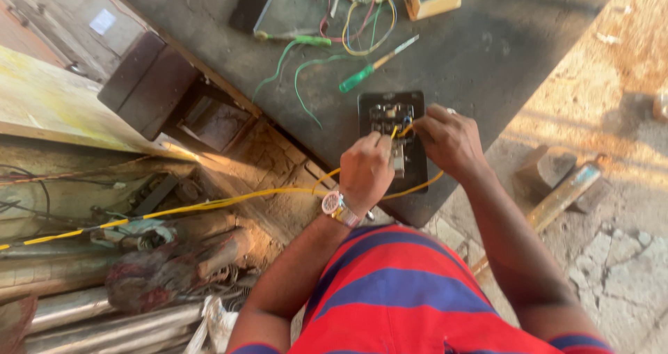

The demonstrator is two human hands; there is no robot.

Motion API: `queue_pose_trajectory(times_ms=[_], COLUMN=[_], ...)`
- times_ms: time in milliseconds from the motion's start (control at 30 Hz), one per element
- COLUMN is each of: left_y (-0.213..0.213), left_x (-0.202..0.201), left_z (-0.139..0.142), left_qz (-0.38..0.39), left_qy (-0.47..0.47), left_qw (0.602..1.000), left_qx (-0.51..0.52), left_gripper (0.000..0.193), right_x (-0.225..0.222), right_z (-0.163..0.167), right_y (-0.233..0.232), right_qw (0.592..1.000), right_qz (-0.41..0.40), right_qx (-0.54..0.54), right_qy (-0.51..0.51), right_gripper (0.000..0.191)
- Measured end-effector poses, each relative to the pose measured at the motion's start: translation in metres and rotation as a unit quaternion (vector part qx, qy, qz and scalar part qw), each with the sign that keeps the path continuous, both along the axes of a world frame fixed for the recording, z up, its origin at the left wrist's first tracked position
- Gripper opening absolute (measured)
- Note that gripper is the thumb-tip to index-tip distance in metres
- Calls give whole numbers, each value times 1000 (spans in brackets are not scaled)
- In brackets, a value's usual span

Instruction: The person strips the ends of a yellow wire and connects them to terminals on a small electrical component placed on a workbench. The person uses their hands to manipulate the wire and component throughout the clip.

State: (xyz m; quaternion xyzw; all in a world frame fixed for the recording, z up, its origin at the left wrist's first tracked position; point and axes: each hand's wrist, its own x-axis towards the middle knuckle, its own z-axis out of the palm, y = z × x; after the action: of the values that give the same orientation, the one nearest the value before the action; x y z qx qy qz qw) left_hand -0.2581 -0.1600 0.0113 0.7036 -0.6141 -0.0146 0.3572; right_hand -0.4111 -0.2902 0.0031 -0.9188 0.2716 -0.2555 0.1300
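- While both hands worked at the black switch plate (392,139) near the dark table's (487,54) front edge, the step looked like wiring a terminal on its back.
- Left hand (365,169) was curled narrow, pinching the yellow wire (209,204) by the terminals.
- Right hand (449,139) was partly closed, fingertips resting on the plate; whether it held anything could not be told.
- Seating that wire would call for a steady, fine push; a green-handled screwdriver (372,67) lay just beyond.

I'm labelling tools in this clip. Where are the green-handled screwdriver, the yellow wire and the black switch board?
green-handled screwdriver (357,79): head view, on its green handle.
yellow wire (209,205): head view, on the stretch running left off the table.
black switch board (369,103): head view, on its upper left corner.
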Motion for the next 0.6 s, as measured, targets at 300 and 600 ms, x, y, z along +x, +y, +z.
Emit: queue_pose_trajectory(times_ms=[300, 600], left_y=[-1, 2], left_x=[7, 20], left_z=[9, 14], left_qz=[24, 30], left_qy=[7, 27], left_qw=[1000, 999], left_qx=[-8, -3], left_gripper=[9, 10], right_x=[4, 4], right_z=[4, 14], right_y=[0, 10], right_qw=[1000, 999], right_qz=[13, 15], right_qx=[5, 20], right_qy=[-8, -37], right_gripper=[5, 6])
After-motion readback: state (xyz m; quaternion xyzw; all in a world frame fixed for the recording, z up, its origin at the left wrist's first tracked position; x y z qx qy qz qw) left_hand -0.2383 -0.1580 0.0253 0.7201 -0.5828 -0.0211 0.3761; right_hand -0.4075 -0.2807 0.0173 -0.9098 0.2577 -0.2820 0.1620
